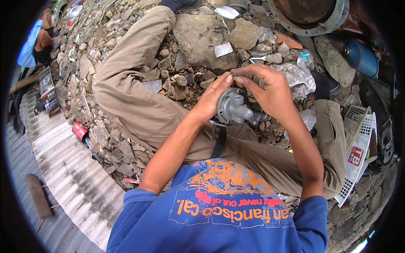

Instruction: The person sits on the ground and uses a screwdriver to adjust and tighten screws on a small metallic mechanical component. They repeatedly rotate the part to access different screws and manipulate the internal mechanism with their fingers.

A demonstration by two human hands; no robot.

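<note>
The gray metal part (236,107) sits mid-frame between both hands, left hand (211,101) cupping its side, right hand (270,90) pinching its top.

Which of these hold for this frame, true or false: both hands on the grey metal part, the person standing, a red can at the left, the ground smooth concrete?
1. Both hands hold the grey cast-metal engine part. True: the left hand and the right hand close around it above the lap.
2. The person is standing. False: they sit on the ground, legs in khaki trousers stretched out.
3. A red can lies at the left beside the corrugated metal sheet. True.
4. The ground is smooth concrete. False: it is rough stone rubble.
5. The white plastic basket rests in the lap. False: it lies at the right side.
</note>
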